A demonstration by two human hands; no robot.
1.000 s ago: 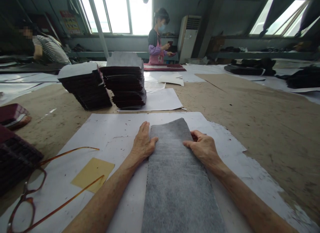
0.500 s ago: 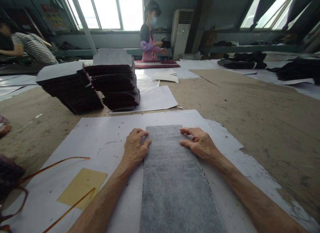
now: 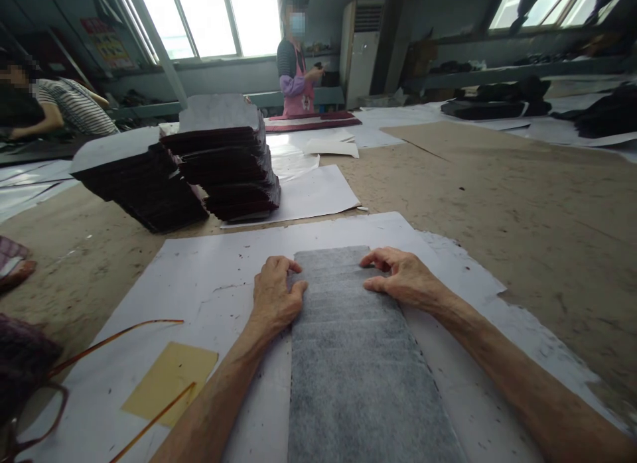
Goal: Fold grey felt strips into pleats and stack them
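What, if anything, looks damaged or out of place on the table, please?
The white paper under the grey strip looks damaged: its right edge is ragged, unlike its straight far edge.

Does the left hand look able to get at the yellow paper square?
Probably yes, if the left hand leaves the grey strip: the yellow paper square lies mostly uncovered, with only a glasses temple across it.

The big brown table (image 3: 522,204) has a wide white paper (image 3: 213,270) on it, a tall dark stack (image 3: 144,178) behind that, and a small bundle (image 3: 8,251), maybe cloth, at the left.
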